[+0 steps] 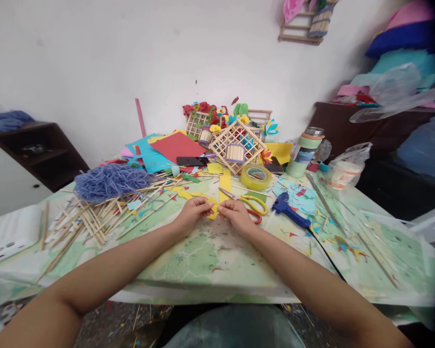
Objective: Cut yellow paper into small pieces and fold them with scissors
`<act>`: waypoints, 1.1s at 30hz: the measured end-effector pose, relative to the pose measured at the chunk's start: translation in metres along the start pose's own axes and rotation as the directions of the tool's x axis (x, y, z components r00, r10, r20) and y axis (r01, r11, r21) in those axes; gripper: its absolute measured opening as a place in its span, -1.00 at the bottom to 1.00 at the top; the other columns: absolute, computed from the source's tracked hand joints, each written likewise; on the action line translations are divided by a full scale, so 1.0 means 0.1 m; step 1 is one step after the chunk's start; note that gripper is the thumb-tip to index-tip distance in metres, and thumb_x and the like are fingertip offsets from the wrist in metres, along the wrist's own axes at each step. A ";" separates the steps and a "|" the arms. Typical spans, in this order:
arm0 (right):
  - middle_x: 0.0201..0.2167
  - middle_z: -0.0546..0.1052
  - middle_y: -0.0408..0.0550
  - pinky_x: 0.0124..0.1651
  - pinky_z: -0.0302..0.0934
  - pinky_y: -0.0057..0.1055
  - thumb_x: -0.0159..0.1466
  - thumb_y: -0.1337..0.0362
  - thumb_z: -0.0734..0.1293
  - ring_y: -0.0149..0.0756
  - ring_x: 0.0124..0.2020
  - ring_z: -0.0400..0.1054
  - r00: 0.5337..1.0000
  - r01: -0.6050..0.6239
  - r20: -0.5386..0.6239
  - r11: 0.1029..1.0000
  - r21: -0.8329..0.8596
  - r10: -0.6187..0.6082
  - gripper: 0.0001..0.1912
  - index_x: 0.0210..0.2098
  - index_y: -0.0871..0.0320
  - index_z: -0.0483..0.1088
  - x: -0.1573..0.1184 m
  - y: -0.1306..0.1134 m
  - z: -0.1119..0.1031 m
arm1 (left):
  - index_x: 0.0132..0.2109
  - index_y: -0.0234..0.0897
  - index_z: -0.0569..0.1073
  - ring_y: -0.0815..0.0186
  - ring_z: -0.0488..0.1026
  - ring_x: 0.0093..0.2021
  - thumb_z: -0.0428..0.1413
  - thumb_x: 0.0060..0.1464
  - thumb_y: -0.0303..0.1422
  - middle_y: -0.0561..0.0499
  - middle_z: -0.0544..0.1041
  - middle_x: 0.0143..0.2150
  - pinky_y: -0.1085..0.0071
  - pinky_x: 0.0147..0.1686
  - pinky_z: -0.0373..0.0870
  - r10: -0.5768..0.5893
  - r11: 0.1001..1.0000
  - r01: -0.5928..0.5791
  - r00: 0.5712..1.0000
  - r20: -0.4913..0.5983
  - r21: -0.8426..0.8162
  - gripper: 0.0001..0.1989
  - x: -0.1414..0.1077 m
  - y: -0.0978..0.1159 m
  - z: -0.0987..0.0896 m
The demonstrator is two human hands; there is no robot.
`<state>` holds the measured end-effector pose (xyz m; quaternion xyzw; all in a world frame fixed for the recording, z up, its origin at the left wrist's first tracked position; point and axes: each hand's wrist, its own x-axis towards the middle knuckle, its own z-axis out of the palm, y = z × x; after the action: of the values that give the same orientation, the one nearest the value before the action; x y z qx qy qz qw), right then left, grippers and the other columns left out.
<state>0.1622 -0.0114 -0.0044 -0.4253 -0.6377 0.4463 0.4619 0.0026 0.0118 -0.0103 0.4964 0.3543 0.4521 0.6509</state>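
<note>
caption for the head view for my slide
Left hand and right hand pinch yellow paper over a craft table beside scissors

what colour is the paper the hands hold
Yellow paper, shown best in the head view.

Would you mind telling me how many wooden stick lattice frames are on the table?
2: the large lattice frame at the front of the pile, and a smaller one behind it to the left. More may be hidden behind them.
</note>
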 end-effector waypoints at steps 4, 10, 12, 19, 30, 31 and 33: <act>-0.71 0.34 -0.21 -0.47 0.00 -0.48 0.07 0.23 0.26 -0.46 -0.63 0.12 1.000 -0.004 -0.027 1.000 -0.006 0.004 -0.77 -0.67 0.17 0.32 -0.01 0.00 0.00 | -0.45 -0.36 0.45 0.41 0.36 -0.51 0.17 -0.09 -0.14 0.01 0.46 -0.53 0.49 -0.44 0.26 -0.056 0.989 0.056 0.998 0.007 -0.138 -0.69 0.00 0.04 0.01; -0.72 0.32 -0.21 -0.50 0.00 -0.47 0.09 0.22 0.23 -0.45 -0.63 0.12 0.997 0.009 -0.074 1.000 -0.022 -0.010 -0.75 -0.67 0.16 0.29 0.00 0.04 0.00 | -0.43 -0.37 0.46 0.41 0.37 -0.48 0.14 -0.05 -0.11 -0.01 0.47 -0.50 0.49 -0.42 0.26 -0.071 0.982 0.078 0.996 0.047 -0.171 -0.66 -0.03 0.07 0.02; -0.72 0.31 -0.21 -0.50 0.00 -0.47 0.10 0.21 0.23 -0.45 -0.64 0.12 0.997 0.019 -0.068 0.999 -0.035 -0.021 -0.74 -0.68 0.16 0.28 -0.01 0.04 0.00 | -0.44 -0.36 0.46 0.45 0.34 -0.50 0.22 -0.11 -0.24 0.03 0.45 -0.52 0.52 -0.44 0.23 -0.047 0.990 0.049 0.999 0.021 -0.135 -0.76 -0.03 0.06 0.03; -0.71 0.33 -0.19 -0.48 0.01 -0.47 0.11 0.20 0.25 -0.45 -0.63 0.12 0.998 0.045 -0.027 0.995 -0.088 -0.047 -0.71 -0.69 0.16 0.28 -0.03 0.02 0.00 | -0.48 -0.37 0.47 0.51 0.27 -0.58 0.27 -0.17 -0.31 0.07 0.40 -0.60 0.55 -0.51 0.17 -0.005 0.999 0.004 1.000 -0.027 -0.040 -0.80 0.00 0.05 0.04; -0.59 0.38 -0.17 -0.41 0.08 -0.46 0.09 0.21 0.23 -0.40 -0.52 0.20 0.989 0.033 -0.144 0.996 -0.082 -0.045 -0.82 -0.56 0.16 0.29 0.02 0.08 -0.07 | -0.42 -0.33 0.46 0.45 0.36 -0.51 0.26 -0.16 -0.31 0.04 0.49 -0.50 0.54 -0.46 0.23 -0.029 0.997 0.028 0.999 0.015 0.076 -0.81 -0.01 0.00 -0.01; -0.58 0.39 -0.16 -0.41 0.10 -0.45 0.09 0.20 0.23 -0.39 -0.51 0.22 0.990 0.027 -0.135 0.997 -0.070 -0.037 -0.83 -0.54 0.16 0.29 0.02 0.09 -0.07 | -0.42 -0.33 0.45 0.45 0.37 -0.50 0.25 -0.15 -0.30 0.03 0.49 -0.49 0.53 -0.45 0.25 -0.031 0.996 0.029 0.999 0.017 0.083 -0.81 -0.02 0.01 -0.01; -0.56 0.40 -0.15 -0.41 0.13 -0.45 0.09 0.20 0.24 -0.39 -0.51 0.24 0.994 0.015 -0.112 0.999 -0.048 -0.020 -0.85 -0.51 0.16 0.29 0.02 0.09 -0.05 | -0.42 -0.33 0.45 0.42 0.38 -0.49 0.25 -0.15 -0.30 0.02 0.50 -0.48 0.50 -0.43 0.27 -0.036 0.995 0.034 0.999 0.029 0.092 -0.80 -0.04 0.03 0.01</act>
<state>0.1676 -0.0065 -0.0120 -0.4549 -0.6248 0.4024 0.4907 0.0014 0.0077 -0.0071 0.5261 0.3733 0.4164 0.6407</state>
